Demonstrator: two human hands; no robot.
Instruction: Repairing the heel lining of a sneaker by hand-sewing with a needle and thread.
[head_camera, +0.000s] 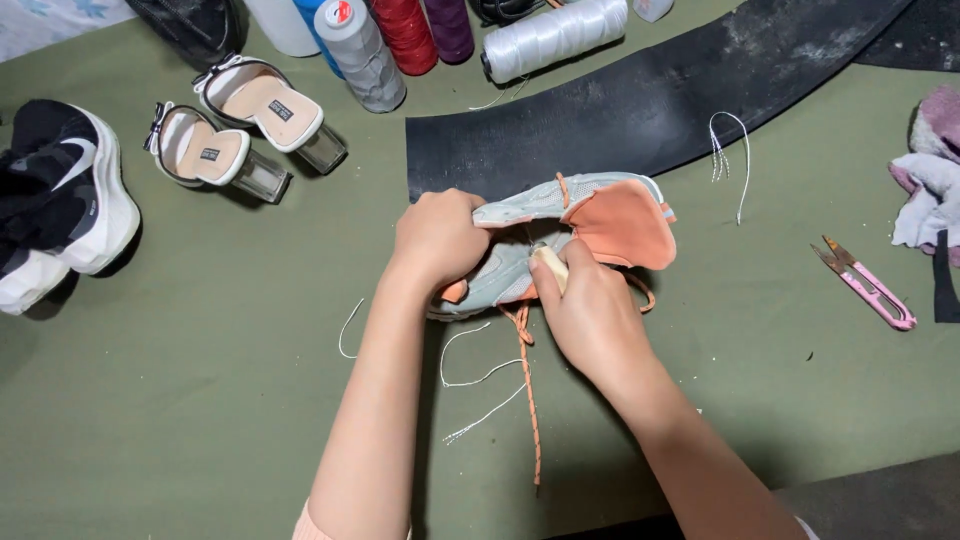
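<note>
- The left hand (437, 237) is closing around the upper edge of a grey-and-orange sneaker (570, 235), pinching the collar so the shoe is lying on its side at the middle of the green bench (200, 400)
- The right hand (590, 315) is gripping a pale-handled tool (550, 265), likely a stitching awl, with its tip pressing into the shoe's side; the tip itself is hidden
- The orange lace (530, 400) is trailing down toward the person, and loose white thread (480, 375) is lying just beside it
- Judging by the grip, hand-stitching of the upper seems to be the step under way; the next push is calling for a steady hold on the shoe
- Pink thread snips (868, 285) are lying well apart to the right, thread spools (400, 35) and a black rubber sheet (640, 100) beyond
</note>
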